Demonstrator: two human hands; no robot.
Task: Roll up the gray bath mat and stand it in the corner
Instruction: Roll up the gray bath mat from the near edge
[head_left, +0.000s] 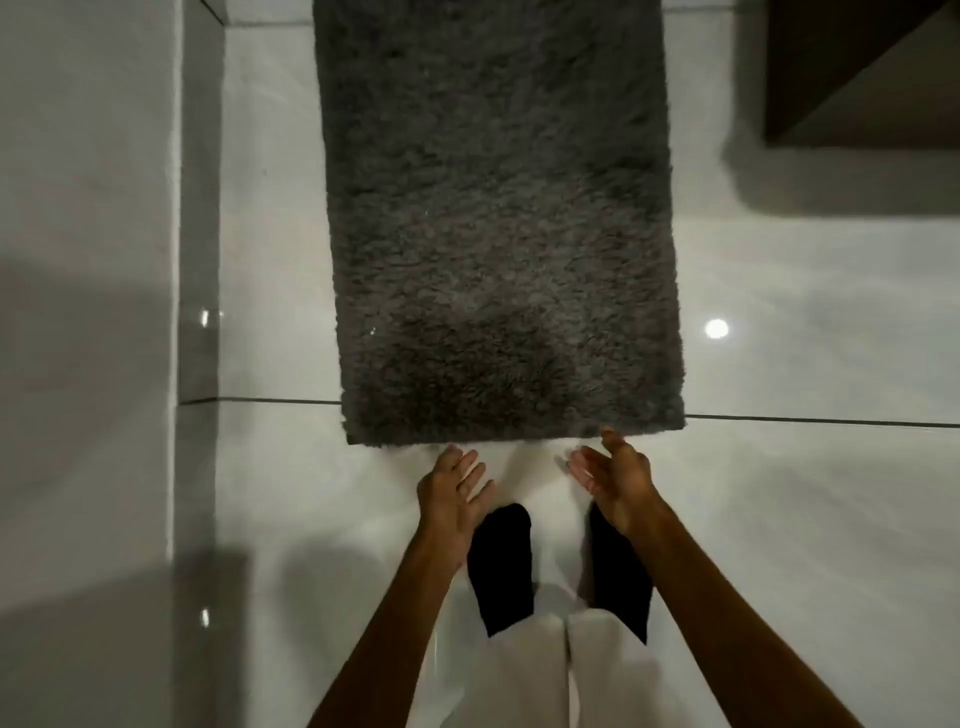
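Our left hand (453, 486) and right hand (618, 478) hang open (nothing held) just short of the gray bath mat (498, 218), which runs lengthwise away; the right hand is nearer.

Bare forearms, no sleeves; black socks (501, 564) on both feet, white trousers (535, 670) w/ loose legs.

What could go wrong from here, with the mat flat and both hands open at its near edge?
1. The gray bath mat lies on glossy floor tile; pushing the roll may slide it instead.
2. The left hand and right hand sit near the edge's middle, so the corners may lag and the roll cone.
3. The socked feet could slip.
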